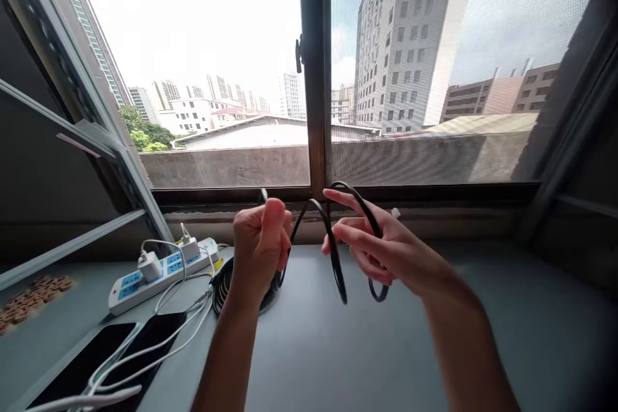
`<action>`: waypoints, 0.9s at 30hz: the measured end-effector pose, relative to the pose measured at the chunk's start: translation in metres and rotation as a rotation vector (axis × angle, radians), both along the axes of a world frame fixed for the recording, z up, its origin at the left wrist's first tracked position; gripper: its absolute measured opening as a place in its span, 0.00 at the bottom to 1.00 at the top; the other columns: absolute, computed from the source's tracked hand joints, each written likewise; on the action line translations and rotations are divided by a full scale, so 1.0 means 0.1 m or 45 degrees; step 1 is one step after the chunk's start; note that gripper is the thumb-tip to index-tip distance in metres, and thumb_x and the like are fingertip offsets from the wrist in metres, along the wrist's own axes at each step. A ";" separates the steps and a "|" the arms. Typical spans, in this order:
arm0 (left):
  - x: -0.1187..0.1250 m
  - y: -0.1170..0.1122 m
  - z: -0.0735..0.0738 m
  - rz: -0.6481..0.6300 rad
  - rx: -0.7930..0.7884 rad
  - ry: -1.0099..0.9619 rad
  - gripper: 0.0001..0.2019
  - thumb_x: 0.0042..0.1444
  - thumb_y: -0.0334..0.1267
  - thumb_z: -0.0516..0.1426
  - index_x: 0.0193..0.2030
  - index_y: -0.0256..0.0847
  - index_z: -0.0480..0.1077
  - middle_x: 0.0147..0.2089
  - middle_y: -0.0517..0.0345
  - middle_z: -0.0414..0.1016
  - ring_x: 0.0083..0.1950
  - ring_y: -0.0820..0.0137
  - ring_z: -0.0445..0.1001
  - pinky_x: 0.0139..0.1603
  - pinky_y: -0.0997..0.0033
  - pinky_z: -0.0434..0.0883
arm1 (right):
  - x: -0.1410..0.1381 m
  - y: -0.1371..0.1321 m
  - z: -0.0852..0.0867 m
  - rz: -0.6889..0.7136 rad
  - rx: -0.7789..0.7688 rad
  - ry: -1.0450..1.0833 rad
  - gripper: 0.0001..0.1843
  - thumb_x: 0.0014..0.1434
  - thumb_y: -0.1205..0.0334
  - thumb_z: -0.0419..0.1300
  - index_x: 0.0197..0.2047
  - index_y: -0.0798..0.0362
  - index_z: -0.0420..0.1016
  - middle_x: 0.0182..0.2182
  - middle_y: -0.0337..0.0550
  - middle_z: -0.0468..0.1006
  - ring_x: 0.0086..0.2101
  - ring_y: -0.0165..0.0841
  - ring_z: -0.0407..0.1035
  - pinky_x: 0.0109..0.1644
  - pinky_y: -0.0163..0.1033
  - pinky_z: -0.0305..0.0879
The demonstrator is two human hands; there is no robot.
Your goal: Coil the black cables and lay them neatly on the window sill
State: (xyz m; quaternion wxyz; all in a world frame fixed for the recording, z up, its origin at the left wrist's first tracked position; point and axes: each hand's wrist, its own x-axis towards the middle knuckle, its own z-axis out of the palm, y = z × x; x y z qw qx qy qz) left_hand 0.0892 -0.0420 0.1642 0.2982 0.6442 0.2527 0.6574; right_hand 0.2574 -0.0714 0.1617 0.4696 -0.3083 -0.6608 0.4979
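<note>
My left hand (261,244) is closed in a fist around a black cable (338,264), thumb on top, and a short bit of cable shows above the fist. From there the cable runs in loose loops toward my right hand (376,238). That hand has its fingers stretched and spread, with one loop hanging around them and passing across the hand. No firm pinch is visible there. Both hands are raised above the grey table (338,354). Behind my left wrist lies a coil of black cable (223,286), partly hidden; whether it joins the held cable I cannot tell.
At the left stands a white power strip (164,273) with white chargers plugged in. White charging cables (164,341) cross two dark phones (113,360). Small brown pieces (36,299) lie at the far left. A metal frame (116,141) and a window (316,77) border the table.
</note>
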 end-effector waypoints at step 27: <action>0.30 -0.28 -0.15 -0.654 0.017 0.630 0.19 0.62 0.49 0.44 0.25 0.40 0.59 0.12 0.65 0.61 0.12 0.80 0.58 0.18 0.78 0.56 | 0.04 -0.02 0.03 -0.171 -0.076 0.106 0.31 0.58 0.46 0.57 0.61 0.48 0.56 0.26 0.38 0.69 0.21 0.26 0.60 0.19 0.27 0.56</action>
